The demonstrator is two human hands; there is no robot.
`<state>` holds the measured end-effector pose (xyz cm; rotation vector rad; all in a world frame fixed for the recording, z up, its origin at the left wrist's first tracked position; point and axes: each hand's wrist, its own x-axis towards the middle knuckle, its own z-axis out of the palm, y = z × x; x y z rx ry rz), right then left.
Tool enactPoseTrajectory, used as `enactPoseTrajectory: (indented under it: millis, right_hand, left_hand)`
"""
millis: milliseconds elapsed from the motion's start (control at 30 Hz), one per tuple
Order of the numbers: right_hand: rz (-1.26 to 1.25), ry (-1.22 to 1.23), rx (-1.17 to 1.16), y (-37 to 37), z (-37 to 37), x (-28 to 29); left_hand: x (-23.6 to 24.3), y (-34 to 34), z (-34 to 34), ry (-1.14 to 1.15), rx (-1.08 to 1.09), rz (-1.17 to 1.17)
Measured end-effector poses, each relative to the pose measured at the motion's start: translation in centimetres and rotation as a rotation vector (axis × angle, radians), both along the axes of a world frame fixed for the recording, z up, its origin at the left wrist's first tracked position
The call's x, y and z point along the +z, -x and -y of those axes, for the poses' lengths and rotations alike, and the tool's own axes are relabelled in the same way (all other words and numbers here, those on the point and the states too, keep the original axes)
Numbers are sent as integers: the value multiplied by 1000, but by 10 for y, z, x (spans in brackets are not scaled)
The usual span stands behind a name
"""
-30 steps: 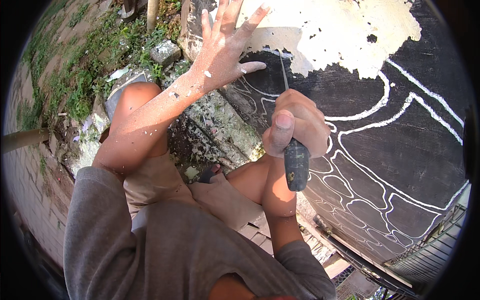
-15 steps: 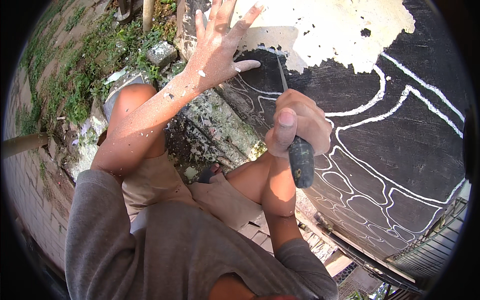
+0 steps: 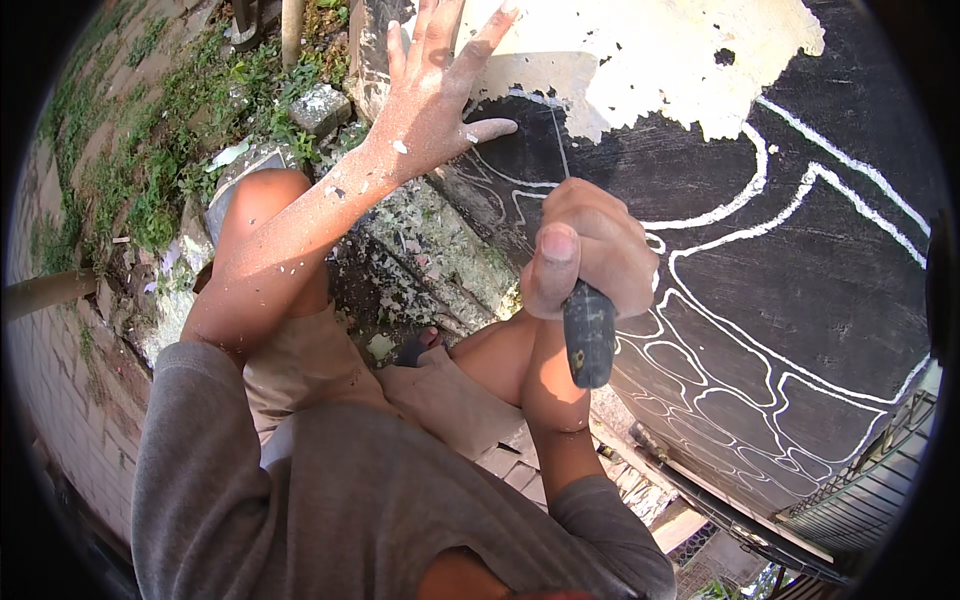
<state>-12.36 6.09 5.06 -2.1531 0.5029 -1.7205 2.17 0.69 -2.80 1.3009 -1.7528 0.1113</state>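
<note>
Tool (image 3: 590, 340) points forward, long axis seemingly toward pale coating (image 3: 680, 65).

one left hand (image 3: 424, 112), one right hand (image 3: 602, 245) and one dark-handled tool (image 3: 590, 342) are counted. one black wall (image 3: 830, 300) and one grille (image 3: 878, 485) are noted.

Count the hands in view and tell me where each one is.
2. The left hand spreads at the left edge of the pale patch; the right hand, lower and further right, grips a dark-handled tool. No others show.
</note>
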Motion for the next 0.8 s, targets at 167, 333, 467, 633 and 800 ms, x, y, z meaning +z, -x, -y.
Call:
enactPoseTrajectory:
  millis: [167, 333, 467, 633, 800]
  right_hand:
    - [-67, 37, -21, 6, -3, 6]
    - [-47, 28, -9, 15, -7, 11]
    - [-81, 19, 34, 1, -7, 5]
    - [-90, -50, 34, 5, 9, -6]
    - [-62, 68, 82, 12, -4, 12]
  left_hand:
    - [6, 3, 2, 39, -15, 14]
    - [23, 2, -5, -140, -69, 30]
    - [17, -11, -8, -164, -44, 6]
    - [21, -3, -6, -139, -47, 28]
    - [22, 2, -3, -105, -54, 18]
